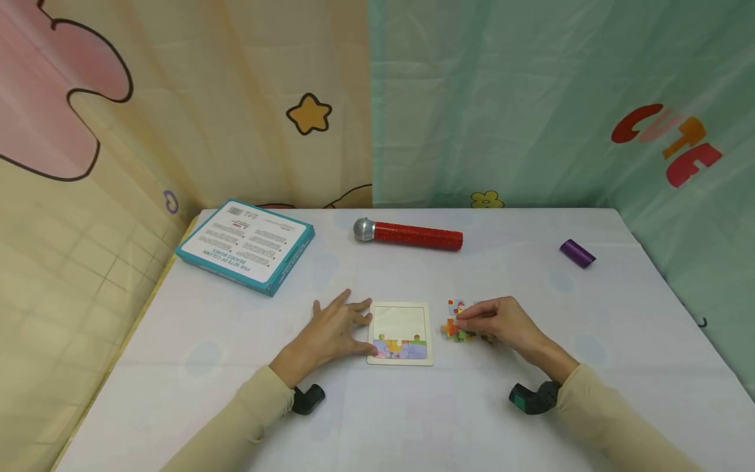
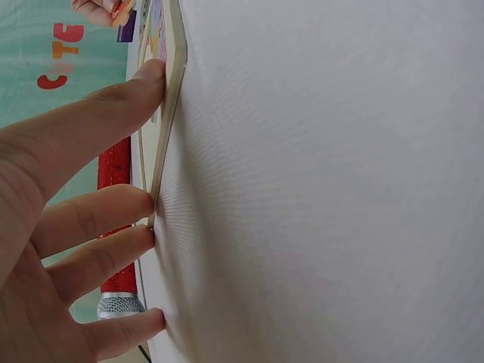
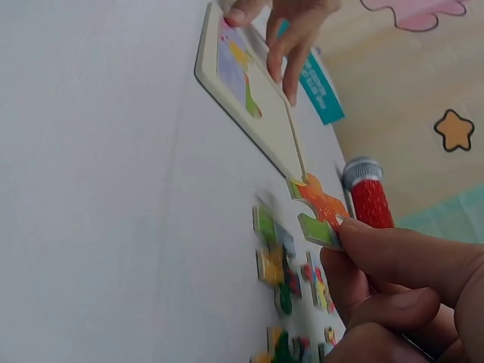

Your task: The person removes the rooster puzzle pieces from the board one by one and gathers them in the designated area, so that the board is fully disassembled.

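A square wooden puzzle tray (image 1: 401, 321) lies flat on the table, its bottom part filled with joined jigsaw pieces (image 1: 407, 349). My left hand (image 1: 331, 331) rests at the tray's left side, thumb on the lower left corner and fingers spread along the edge. To the right of the tray, my right hand (image 1: 510, 328) pinches an orange and green puzzle piece (image 3: 321, 206) between thumb and fingers. Under and beside that hand lie several loose puzzle pieces (image 3: 276, 265), partly hidden by it in the head view.
A teal-edged box (image 1: 244, 244) with printed text lies at the back left. Behind the tray is a red toy microphone (image 1: 413, 235). A purple cylinder (image 1: 577, 254) lies at the back right. Curtains hang along the table's back and sides.
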`<state>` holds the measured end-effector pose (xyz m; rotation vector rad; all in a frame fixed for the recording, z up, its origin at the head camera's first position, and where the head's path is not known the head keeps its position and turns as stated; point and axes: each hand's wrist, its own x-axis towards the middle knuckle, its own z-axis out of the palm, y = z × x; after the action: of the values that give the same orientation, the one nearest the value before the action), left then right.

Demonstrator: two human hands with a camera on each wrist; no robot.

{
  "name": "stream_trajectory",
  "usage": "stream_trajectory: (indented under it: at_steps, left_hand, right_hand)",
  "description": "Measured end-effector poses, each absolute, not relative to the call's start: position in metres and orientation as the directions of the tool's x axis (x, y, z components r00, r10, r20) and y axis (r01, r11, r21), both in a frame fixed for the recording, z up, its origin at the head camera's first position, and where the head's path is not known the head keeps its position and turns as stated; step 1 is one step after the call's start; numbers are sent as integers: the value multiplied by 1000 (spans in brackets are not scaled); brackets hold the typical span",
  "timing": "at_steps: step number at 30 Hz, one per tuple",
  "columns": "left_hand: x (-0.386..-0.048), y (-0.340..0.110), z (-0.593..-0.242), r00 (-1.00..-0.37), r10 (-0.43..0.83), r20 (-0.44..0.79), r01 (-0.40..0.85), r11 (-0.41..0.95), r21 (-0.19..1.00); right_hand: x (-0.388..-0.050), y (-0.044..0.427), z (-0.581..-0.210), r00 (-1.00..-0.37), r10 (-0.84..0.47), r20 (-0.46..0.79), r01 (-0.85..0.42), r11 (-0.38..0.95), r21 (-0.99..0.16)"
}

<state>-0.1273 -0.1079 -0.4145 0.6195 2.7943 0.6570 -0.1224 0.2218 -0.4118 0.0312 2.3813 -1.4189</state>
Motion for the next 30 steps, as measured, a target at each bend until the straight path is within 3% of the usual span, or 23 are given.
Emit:
stream_trajectory:
  at_steps: [18, 30]
  left_hand:
    - [-127, -109, -413, -892, 441, -95, 352, 812, 465]
    - [-126, -109, -414, -891, 443, -99, 353, 813, 464]
  right_hand:
    - [-103, 311, -411, -930, -13, -366, 297, 559, -774]
    - [-103, 301, -407, -975, -24, -220, 116, 791, -601]
